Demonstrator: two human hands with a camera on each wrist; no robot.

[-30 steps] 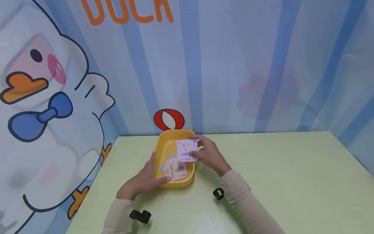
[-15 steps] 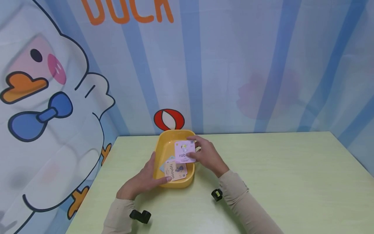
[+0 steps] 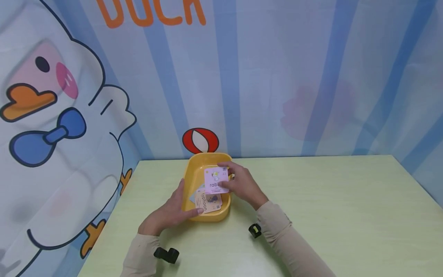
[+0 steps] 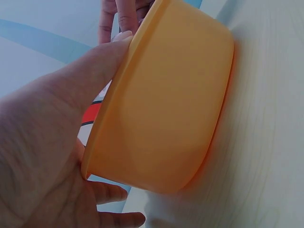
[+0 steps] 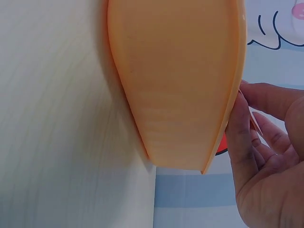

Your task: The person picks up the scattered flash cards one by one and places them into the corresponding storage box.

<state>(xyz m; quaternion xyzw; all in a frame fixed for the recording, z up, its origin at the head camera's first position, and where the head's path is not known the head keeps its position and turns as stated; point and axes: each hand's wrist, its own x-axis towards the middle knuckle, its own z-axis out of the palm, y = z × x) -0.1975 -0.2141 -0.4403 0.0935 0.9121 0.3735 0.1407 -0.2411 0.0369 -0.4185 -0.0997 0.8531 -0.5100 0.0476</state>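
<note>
A purple card (image 3: 213, 187) printed with a picture and letters starting "rab" is pinched between the thumb and fingers of my right hand (image 3: 243, 185). It is held over the yellow plastic bin (image 3: 196, 165), overlapping the cards below in the head view. An orange-tinted card (image 3: 204, 206) reading "typhoon" lies in the near end of the bin, with a light blue card (image 3: 194, 197) partly hidden under it. My left hand (image 3: 170, 212) holds the bin's near left corner, thumb over the rim. In the left wrist view, the bin's outer wall (image 4: 166, 99) hides the cards.
The bin stands on a pale green table (image 3: 311, 207) near its back edge. Behind it hangs a blue striped cloth (image 3: 266, 77) with a printed duck (image 3: 69, 184). Small black devices (image 3: 167, 255) are at both wrists.
My right hand has moved a little left and down with the purple card, farther over the bin. The left hand and the bin have stayed in place.
</note>
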